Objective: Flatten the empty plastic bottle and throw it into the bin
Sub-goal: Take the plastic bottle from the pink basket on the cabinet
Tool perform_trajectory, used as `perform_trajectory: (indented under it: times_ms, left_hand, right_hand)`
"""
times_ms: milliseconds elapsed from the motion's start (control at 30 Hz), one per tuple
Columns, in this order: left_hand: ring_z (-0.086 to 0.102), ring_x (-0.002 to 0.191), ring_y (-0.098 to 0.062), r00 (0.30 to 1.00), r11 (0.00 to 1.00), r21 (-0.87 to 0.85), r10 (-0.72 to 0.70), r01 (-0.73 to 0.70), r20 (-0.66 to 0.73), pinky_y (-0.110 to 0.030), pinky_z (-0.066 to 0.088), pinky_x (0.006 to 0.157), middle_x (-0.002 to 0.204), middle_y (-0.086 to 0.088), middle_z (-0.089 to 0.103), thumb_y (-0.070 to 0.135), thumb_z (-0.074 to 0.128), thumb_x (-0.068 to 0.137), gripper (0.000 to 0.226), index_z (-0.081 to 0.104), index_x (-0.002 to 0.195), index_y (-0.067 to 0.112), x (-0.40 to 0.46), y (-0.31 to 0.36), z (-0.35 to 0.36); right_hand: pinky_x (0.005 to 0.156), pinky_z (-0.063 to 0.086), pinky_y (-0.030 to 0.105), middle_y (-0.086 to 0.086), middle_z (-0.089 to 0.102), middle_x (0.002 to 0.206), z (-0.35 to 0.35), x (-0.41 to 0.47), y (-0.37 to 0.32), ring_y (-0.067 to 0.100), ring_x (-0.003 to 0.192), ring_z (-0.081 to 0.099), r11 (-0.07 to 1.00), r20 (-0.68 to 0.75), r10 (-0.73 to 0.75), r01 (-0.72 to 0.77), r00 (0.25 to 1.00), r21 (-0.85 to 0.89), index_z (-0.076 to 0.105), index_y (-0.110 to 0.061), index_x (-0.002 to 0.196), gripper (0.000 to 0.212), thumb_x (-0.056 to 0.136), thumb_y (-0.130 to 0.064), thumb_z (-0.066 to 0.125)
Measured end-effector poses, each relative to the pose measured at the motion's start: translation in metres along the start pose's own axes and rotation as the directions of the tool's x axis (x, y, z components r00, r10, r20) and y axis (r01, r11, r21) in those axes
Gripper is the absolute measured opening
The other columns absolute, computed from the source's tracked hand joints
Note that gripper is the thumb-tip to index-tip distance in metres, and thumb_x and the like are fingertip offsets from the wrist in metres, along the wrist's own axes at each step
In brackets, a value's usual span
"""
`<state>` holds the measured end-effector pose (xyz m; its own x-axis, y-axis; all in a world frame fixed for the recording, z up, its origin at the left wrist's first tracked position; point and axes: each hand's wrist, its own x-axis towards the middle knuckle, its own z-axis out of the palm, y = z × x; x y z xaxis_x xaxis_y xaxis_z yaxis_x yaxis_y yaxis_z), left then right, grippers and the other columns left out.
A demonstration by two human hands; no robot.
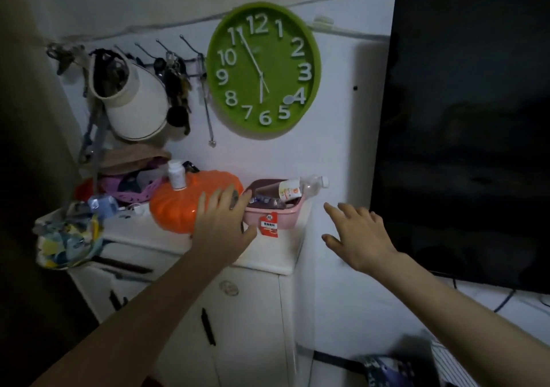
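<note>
An empty clear plastic bottle (pixel 309 187) with a white cap and an orange-and-white label lies tilted in a pink basket (pixel 282 217) on top of a white cabinet (pixel 268 255); its neck sticks out over the basket's right rim. My left hand (pixel 221 222) is open with fingers spread, just left of the basket and in front of an orange pumpkin-shaped object (pixel 178 205). Open as well, my right hand (pixel 357 234) hovers to the right of the cabinet, below the bottle's cap. Neither hand touches the bottle. No bin is in view.
A green wall clock (pixel 263 69) hangs above the cabinet. Hooks with keys and a white visor (pixel 134 100) are at the left. A small white pill bottle (pixel 176 175) stands behind the pumpkin. A big dark TV screen (pixel 464 124) fills the right side. Clutter lies on the cabinet's left end.
</note>
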<state>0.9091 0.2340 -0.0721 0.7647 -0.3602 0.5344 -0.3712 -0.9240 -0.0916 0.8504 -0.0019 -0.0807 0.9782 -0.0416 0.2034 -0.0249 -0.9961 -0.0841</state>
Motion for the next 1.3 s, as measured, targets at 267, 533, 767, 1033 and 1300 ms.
perform_trajectory:
  times_ms: [267,533,767,1033,1300]
  left_hand:
    - [0.022,0.141,-0.033,0.983,0.983,0.011,0.185,-0.185,0.016,-0.049,0.008,0.116,0.155,-0.013,0.026,0.046,0.052,0.087,0.063,0.030,0.144,0.027,0.141,-0.062,0.072]
    - [0.043,0.119,-0.026,0.812,0.863,-0.102,0.501,-0.495,0.299,-0.041,0.031,0.104,0.135,-0.009,0.045,0.042,0.059,0.085,0.052,0.043,0.132,0.023,0.219,-0.077,0.130]
    - [0.056,0.088,-0.018,0.566,0.693,-0.153,0.679,-0.705,0.468,-0.035,0.050,0.078,0.105,-0.002,0.060,0.035,0.056,0.087,0.027,0.052,0.109,0.020,0.224,-0.058,0.171]
    - [0.059,0.079,-0.018,0.494,0.663,-0.196,0.693,-0.722,0.524,-0.029,0.051,0.066,0.094,-0.003,0.063,0.025,0.061,0.085,0.030,0.050,0.111,0.016,0.231,-0.043,0.190]
    - [0.062,0.093,-0.026,0.381,0.685,-0.400,0.695,-0.609,0.611,-0.036,0.054,0.075,0.111,-0.012,0.062,0.013,0.054,0.091,0.037,0.039,0.125,0.018,0.228,-0.039,0.213]
  right_hand:
    - [0.112,0.024,0.049,0.006,0.027,0.154,0.048,0.108,-0.024,0.032,0.138,0.027,0.987,0.067,0.156,-0.158,0.985,0.019,0.015,-0.027,0.146,0.061,0.095,-0.046,0.041]
    - [0.113,0.023,0.051,0.002,0.034,0.152,0.082,0.175,-0.030,0.029,0.136,0.032,0.989,0.067,0.135,-0.139,0.989,0.048,0.019,-0.027,0.145,0.058,0.094,-0.046,0.041]
    - [0.114,0.018,0.052,0.002,0.037,0.150,0.105,0.202,-0.033,0.028,0.135,0.035,0.988,0.043,0.122,-0.125,0.992,0.095,0.026,-0.028,0.141,0.048,0.096,-0.042,0.037]
    - [0.115,0.019,0.051,-0.002,0.039,0.149,0.109,0.199,-0.042,0.026,0.135,0.035,0.963,0.014,0.229,-0.229,0.973,0.143,0.028,-0.033,0.138,0.044,0.096,-0.043,0.037]
    - [0.112,0.026,0.047,-0.003,0.048,0.139,0.112,0.190,-0.061,0.024,0.127,0.041,0.905,-0.003,0.397,-0.391,0.918,0.165,0.032,-0.032,0.136,0.041,0.097,-0.045,0.035]
